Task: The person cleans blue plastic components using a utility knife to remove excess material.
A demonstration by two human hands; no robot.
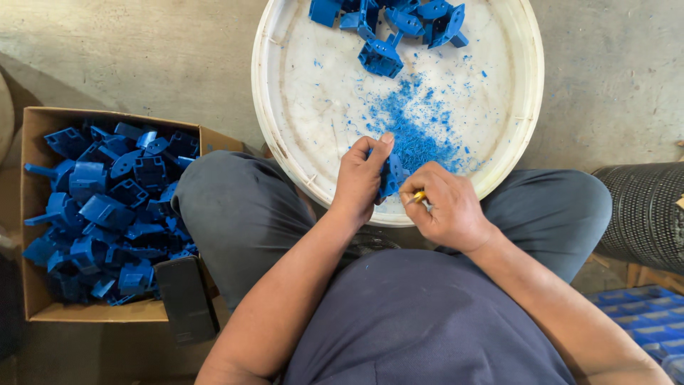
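Trimming step, by the look: left hand (360, 178) grips blue plastic part (390, 177), right hand (445, 207) pinches yellow tool (420, 196) over white tray (285, 135); next cut needs steady support.

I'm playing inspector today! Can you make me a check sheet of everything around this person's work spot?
Surface: round white plastic tray, dusted with blue plastic shavings.
Job's things: small blue plastic part in left hand; yellow-handled tool in right hand.
Clutter: blue parts pile at the tray's far edge.
Grips: both closed on their items.
Cables: nothing seen.
Surroundings: cardboard box of blue parts, concrete floor.
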